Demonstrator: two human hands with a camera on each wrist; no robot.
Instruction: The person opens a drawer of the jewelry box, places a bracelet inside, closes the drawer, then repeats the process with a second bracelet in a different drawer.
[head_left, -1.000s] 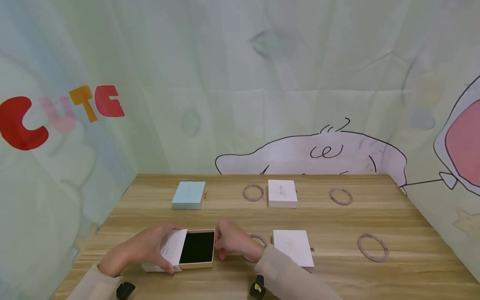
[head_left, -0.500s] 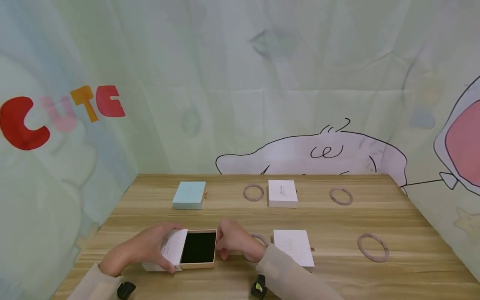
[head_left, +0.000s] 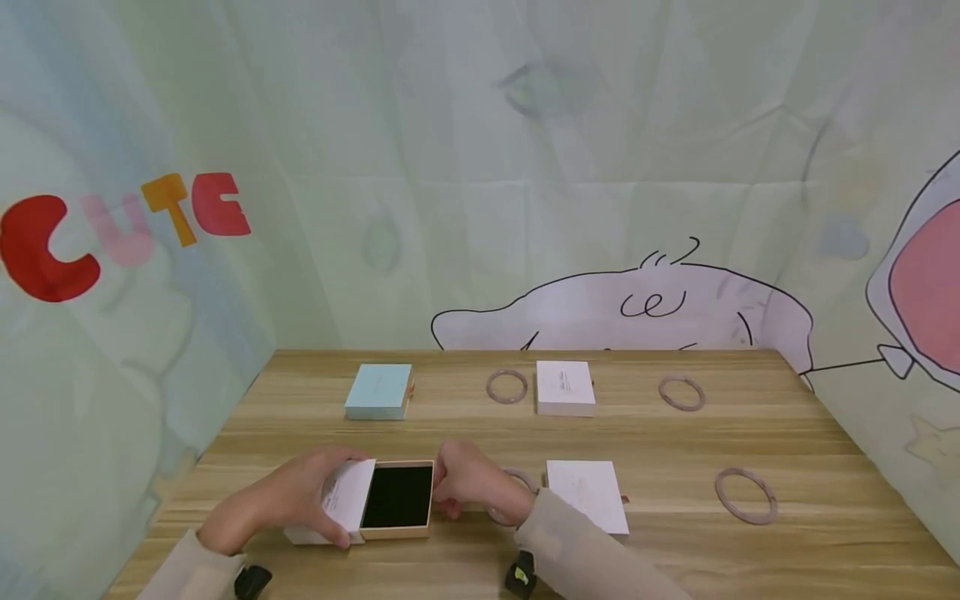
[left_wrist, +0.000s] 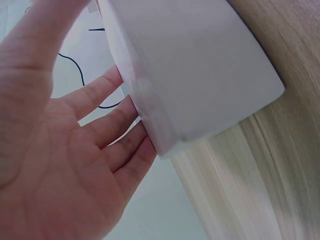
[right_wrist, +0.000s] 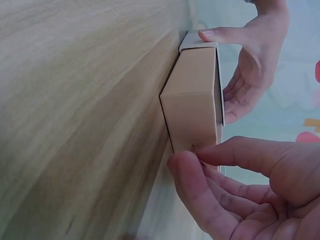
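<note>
Near the front left lies a white slide-out gift box. Its white sleeve (head_left: pixel 349 493) is held between the thumb and fingers of my left hand (head_left: pixel 300 492). The tan drawer (right_wrist: pixel 189 112) sticks out of the sleeve to the right, showing a black lining (head_left: pixel 399 496). My right hand (head_left: pixel 467 477) pinches at a slit in the drawer's front face with thumb and forefinger; the small pull tab there is mostly hidden by the fingertips. In the left wrist view the fingertips (left_wrist: pixel 131 102) touch the sleeve's side. A bangle (head_left: pixel 517 479) lies partly hidden under my right wrist.
A light blue box (head_left: pixel 378 391) stands at the back left. Two more white boxes, one at the back (head_left: pixel 565 387) and one nearer (head_left: pixel 587 496), stand right of centre. Other bangles lie at back centre (head_left: pixel 507 386), back right (head_left: pixel 682 392) and front right (head_left: pixel 746 496).
The drawer and my right hand have shifted very slightly right over the last second. My left hand keeps its hold on the sleeve.
</note>
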